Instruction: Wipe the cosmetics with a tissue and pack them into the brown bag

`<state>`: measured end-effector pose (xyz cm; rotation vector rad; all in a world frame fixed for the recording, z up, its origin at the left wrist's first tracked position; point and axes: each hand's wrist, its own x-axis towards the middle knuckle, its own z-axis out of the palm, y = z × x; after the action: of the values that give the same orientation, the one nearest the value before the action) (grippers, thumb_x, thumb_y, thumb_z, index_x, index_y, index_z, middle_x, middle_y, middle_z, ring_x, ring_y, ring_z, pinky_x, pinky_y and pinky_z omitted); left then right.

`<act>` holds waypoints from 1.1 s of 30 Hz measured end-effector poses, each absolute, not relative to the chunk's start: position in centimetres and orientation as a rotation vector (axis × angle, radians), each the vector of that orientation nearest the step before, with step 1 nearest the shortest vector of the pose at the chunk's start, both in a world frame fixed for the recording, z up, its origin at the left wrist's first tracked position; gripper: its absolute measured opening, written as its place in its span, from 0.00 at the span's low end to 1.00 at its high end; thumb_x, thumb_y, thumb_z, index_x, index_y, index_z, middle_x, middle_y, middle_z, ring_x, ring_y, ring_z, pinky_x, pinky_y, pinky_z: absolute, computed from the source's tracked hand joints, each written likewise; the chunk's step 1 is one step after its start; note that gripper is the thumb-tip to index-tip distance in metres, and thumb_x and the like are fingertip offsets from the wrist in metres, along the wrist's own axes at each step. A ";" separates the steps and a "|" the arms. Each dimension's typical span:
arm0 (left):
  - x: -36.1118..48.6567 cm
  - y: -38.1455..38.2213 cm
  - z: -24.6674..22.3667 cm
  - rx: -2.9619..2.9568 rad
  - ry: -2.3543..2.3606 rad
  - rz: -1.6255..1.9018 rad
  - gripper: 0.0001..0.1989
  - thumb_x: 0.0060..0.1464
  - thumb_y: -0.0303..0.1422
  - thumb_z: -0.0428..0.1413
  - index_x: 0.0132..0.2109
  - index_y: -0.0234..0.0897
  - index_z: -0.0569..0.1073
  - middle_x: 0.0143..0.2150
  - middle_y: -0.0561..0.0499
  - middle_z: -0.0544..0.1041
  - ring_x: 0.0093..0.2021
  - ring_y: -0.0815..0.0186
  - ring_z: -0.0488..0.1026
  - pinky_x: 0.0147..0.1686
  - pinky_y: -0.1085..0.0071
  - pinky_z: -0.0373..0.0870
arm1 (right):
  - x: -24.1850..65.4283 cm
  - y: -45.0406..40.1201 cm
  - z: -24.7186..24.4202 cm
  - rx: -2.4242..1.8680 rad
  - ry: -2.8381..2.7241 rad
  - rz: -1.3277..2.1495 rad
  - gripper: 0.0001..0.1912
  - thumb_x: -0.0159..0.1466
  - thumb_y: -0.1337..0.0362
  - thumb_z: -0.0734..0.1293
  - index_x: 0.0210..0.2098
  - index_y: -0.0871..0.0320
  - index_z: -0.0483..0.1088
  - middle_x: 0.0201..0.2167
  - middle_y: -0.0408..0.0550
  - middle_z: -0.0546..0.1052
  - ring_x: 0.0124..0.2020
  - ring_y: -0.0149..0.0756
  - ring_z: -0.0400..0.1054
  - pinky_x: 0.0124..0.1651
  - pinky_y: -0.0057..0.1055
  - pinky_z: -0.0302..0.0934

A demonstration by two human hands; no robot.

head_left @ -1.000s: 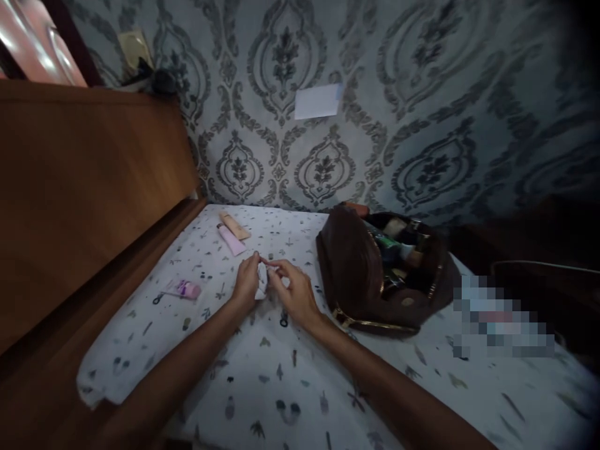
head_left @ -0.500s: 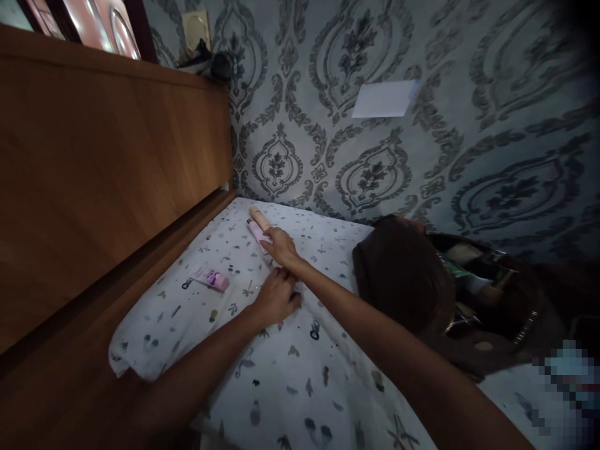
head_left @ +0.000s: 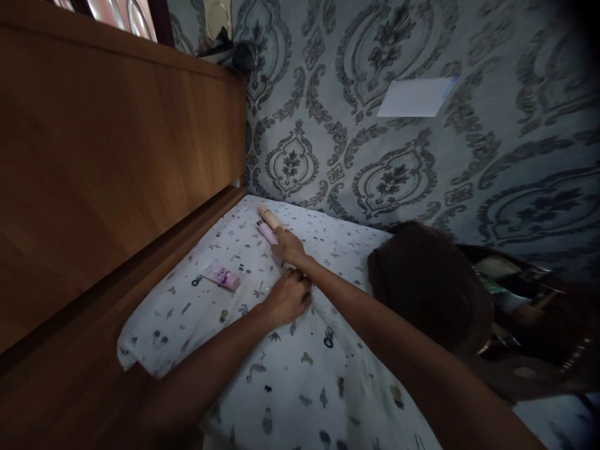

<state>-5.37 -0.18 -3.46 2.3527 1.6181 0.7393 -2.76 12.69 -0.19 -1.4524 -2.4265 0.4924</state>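
My left hand [head_left: 288,297] lies curled on the cloth [head_left: 290,381], grip hidden, a purple-marked tube [head_left: 224,277] to its left. Beyond, my right hand [head_left: 288,246] partly covers a pink tube [head_left: 267,233], clamped or not I can't tell; past its fingers, a beige tube [head_left: 270,217].

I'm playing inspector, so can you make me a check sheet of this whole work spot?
Surface: white cloth with little printed pictures, some creases.
Things: pink tube beside a beige tube; pink-and-purple tube lies apart, nearer the wooden panel.
Clutter: brown bag, open, with things inside.
Hands: right hand at the pink tube's near end, grip unclear; left hand curled just below it, contents hidden.
Cables: nothing seen that is clearly one.
Surroundings: patterned wall with white paper; wooden panel.
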 end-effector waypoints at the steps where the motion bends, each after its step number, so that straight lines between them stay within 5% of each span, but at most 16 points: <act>1: -5.6 -0.1 -3.5 2.328 1.626 0.739 0.10 0.58 0.28 0.53 0.46 0.34 0.75 0.47 0.41 0.76 0.53 0.54 0.71 0.58 0.57 0.68 | -2.2 13.1 -0.3 -1.437 -2.413 0.537 0.28 0.62 0.67 0.67 0.61 0.58 0.65 0.53 0.57 0.75 0.53 0.48 0.71 0.52 0.38 0.64; 6: -6.4 0.7 -3.9 2.220 1.612 0.856 0.07 0.58 0.28 0.52 0.43 0.36 0.73 0.44 0.44 0.76 0.48 0.56 0.72 0.52 0.59 0.70 | 1.4 13.7 -1.4 -1.359 -2.347 0.725 0.21 0.64 0.65 0.65 0.56 0.61 0.71 0.40 0.47 0.80 0.37 0.34 0.74 0.38 0.27 0.66; 11: -6.4 0.7 -3.9 2.250 1.612 0.861 0.06 0.58 0.28 0.52 0.41 0.37 0.73 0.42 0.44 0.77 0.46 0.57 0.73 0.51 0.59 0.70 | 2.6 13.7 -1.7 -1.350 -2.330 0.723 0.17 0.65 0.54 0.65 0.40 0.61 0.78 0.32 0.44 0.80 0.34 0.35 0.73 0.36 0.26 0.64; 18: -6.2 0.3 -3.3 2.348 1.651 0.693 0.06 0.59 0.28 0.51 0.42 0.36 0.72 0.44 0.44 0.76 0.48 0.58 0.72 0.53 0.62 0.70 | -1.1 16.2 -0.9 -1.510 -2.242 0.427 0.24 0.66 0.58 0.63 0.60 0.61 0.67 0.56 0.61 0.74 0.58 0.48 0.67 0.55 0.36 0.61; 26: -6.3 0.0 -2.7 2.408 1.660 0.570 0.10 0.63 0.30 0.49 0.47 0.35 0.73 0.46 0.43 0.76 0.49 0.57 0.72 0.52 0.62 0.71 | -2.3 17.7 0.0 -1.612 -2.400 0.415 0.35 0.60 0.48 0.70 0.62 0.55 0.63 0.53 0.56 0.77 0.54 0.49 0.71 0.50 0.37 0.64; 33: -6.3 -0.8 -1.6 2.493 1.633 0.473 0.11 0.64 0.31 0.47 0.48 0.34 0.72 0.48 0.42 0.75 0.51 0.55 0.71 0.51 0.60 0.71 | 1.5 17.0 1.1 -1.730 -2.494 0.363 0.28 0.57 0.61 0.72 0.57 0.56 0.69 0.49 0.55 0.78 0.50 0.49 0.74 0.47 0.37 0.66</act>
<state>-6.32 -0.78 -1.58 2.4930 1.6331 0.4725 1.47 17.00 1.14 -1.7298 -2.4940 0.3634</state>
